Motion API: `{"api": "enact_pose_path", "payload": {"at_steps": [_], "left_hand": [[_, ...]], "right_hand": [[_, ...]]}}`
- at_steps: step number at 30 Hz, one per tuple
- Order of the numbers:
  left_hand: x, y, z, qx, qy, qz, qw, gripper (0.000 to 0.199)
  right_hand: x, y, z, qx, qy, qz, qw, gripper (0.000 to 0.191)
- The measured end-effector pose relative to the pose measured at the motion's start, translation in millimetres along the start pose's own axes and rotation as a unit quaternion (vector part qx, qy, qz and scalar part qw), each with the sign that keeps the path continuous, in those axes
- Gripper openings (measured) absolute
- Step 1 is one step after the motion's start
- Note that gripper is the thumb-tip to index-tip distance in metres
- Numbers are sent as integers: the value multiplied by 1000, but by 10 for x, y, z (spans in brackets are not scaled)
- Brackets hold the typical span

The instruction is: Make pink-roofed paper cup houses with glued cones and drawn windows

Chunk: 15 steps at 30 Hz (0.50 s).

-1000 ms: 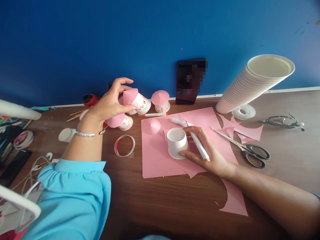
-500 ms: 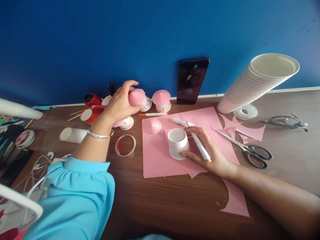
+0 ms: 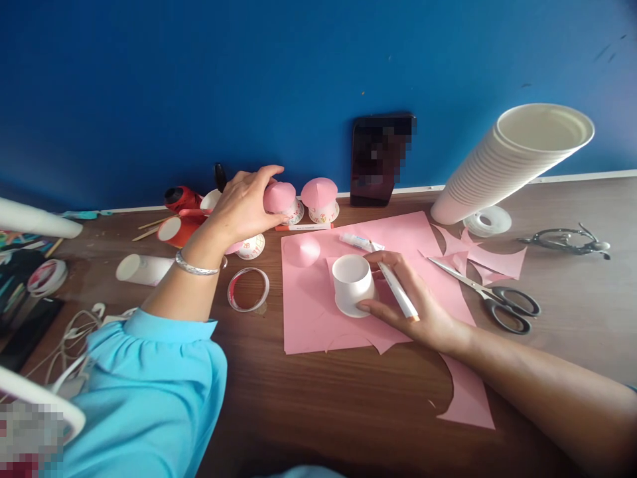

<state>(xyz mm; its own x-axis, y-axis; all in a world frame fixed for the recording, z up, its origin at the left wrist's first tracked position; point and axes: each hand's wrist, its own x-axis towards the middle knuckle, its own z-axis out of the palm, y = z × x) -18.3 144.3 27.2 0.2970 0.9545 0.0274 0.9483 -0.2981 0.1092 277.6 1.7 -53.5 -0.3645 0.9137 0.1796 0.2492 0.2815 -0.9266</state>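
My left hand point(image 3: 247, 202) grips a pink paper cone point(image 3: 279, 198) between thumb and fingers, over a white paper cup point(image 3: 294, 212) with drawn patterns. Beside it stands a similar patterned cup point(image 3: 324, 212) under its own pink cone point(image 3: 319, 193). Between the fingers of my right hand point(image 3: 411, 302) rests a white marker point(image 3: 399, 292). The same hand's thumb touches a plain white cup point(image 3: 353, 285), upside down or cut short, I cannot tell which. Under it are sheets of pink paper point(image 3: 308, 318). A loose pink cone point(image 3: 304, 251) sits on the paper's upper left.
Scissors point(image 3: 490, 295) lie right of the paper among pink scraps point(image 3: 497, 260). A leaning stack of paper cups point(image 3: 492, 166) and a tape roll point(image 3: 488, 221) are behind. A phone point(image 3: 381, 162) leans on the blue wall. Another tape ring point(image 3: 248, 289) lies left.
My left hand has moved the pink cone slightly right and down, and it now sits more squarely over the patterned cup. My right hand stays with the marker at the plain cup.
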Motion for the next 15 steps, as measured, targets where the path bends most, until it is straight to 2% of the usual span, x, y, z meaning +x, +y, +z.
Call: {"api": "enact_pose_path", "payload": {"at_steps": [3, 5, 6, 8, 10, 11, 12, 15], "left_hand": [[-52, -6, -171, -21, -5, -9, 1000, 85], [-171, 53, -308, -50, 33, -18, 998, 77], [-266, 114, -357, -82, 74, -23, 994, 69], [-522, 298, -368, -151, 140, -24, 978, 52], [-821, 532, -228, -254, 163, -2, 953, 34], [-964, 648, -108, -340, 150, 14, 928, 33], [-1089, 755, 35, -428, 107, 23, 897, 39], [-1312, 986, 470, -631, -12, -12, 776, 52]], "right_hand": [[-4, 12, 4, -1, 4, -2, 1000, 47], [-4, 19, 7, 1, 6, -3, 1000, 47], [-4, 21, 7, 3, 8, -4, 1000, 46], [-2, 22, 7, 9, 11, -5, 1000, 46], [-2, 18, 6, 20, 16, -3, 1000, 47], [-5, 15, 6, 31, 19, -1, 999, 47], [-11, 9, 7, 46, 24, -1, 999, 49], [-42, -18, 15, 103, 41, -2, 994, 50]]}}
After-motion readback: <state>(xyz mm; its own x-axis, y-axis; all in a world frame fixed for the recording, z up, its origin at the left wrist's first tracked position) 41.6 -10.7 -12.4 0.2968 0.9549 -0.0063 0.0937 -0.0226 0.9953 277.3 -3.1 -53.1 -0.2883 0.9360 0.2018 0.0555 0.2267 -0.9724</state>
